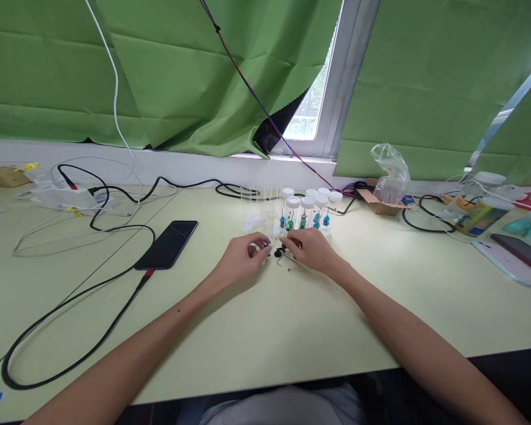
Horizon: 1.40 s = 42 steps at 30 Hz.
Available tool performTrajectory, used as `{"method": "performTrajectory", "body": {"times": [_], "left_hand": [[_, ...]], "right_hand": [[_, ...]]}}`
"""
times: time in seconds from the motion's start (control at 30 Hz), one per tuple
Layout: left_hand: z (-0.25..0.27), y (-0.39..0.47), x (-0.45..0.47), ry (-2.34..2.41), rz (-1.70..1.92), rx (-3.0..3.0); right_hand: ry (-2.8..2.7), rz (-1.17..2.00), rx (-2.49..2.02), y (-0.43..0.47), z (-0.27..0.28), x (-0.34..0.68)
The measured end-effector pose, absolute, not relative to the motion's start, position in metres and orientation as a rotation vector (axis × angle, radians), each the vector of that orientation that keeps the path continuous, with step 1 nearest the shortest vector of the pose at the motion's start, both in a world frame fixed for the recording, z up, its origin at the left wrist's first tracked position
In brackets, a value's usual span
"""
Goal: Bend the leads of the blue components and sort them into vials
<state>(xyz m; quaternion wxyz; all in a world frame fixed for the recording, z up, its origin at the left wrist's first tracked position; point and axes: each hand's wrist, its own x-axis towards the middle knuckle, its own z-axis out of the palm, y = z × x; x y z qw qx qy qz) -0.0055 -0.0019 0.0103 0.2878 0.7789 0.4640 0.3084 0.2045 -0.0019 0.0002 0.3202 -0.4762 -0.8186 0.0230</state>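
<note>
My left hand [246, 254] is curled on the table, its thumb and fingers closed on a small blue piece [268, 249] that is mostly hidden. Close beside it, my right hand [312, 248] has its fingertips pinched together above some small black parts [278, 252]; what they grip, if anything, is too small to make out. Thin bent metal pieces [297, 270] lie just in front of the hands. Behind them stand clear tubes [268, 218], and several white round caps [307, 202] top thin stems with blue and green pieces [302, 223].
A black phone [167, 245] with a cable [115, 336] plugged in lies to the left. A white power strip [64, 198] sits at the far left. On the right are a cardboard box [383, 206] with a plastic bag and another phone [520, 254]. Black cables run along the wall.
</note>
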Motion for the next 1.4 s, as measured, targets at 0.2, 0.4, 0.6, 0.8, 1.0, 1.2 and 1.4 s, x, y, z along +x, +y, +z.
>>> {"method": "performTrajectory", "body": {"times": [0.2, 0.4, 0.6, 0.8, 1.0, 1.2, 1.4], "left_hand": [[0.002, -0.004, -0.005, 1.181, 0.707, 2.309], [0.0, -0.007, -0.004, 1.144, 0.607, 2.431], [0.003, -0.011, -0.004, 1.052, 0.559, 2.485], [0.004, -0.012, -0.004, 1.032, 0.553, 2.488], [0.002, -0.01, -0.005, 1.046, 0.564, 2.503], [0.002, -0.01, -0.005, 1.059, 0.585, 2.514], [0.002, -0.009, -0.004, 1.062, 0.562, 2.554]], "right_hand": [[-2.357, 0.207, -1.331, -0.005, 0.012, 0.217], [-2.497, 0.291, -1.375, -0.009, 0.015, 0.218], [-2.543, 0.271, -1.414, -0.009, 0.015, 0.218], [-2.554, 0.26, -1.434, -0.009, 0.013, 0.216], [-2.596, 0.2, -1.474, -0.01, 0.011, 0.212], [-2.618, 0.164, -1.465, -0.009, 0.009, 0.21], [-2.584, 0.189, -1.448, -0.009, 0.009, 0.21]]}}
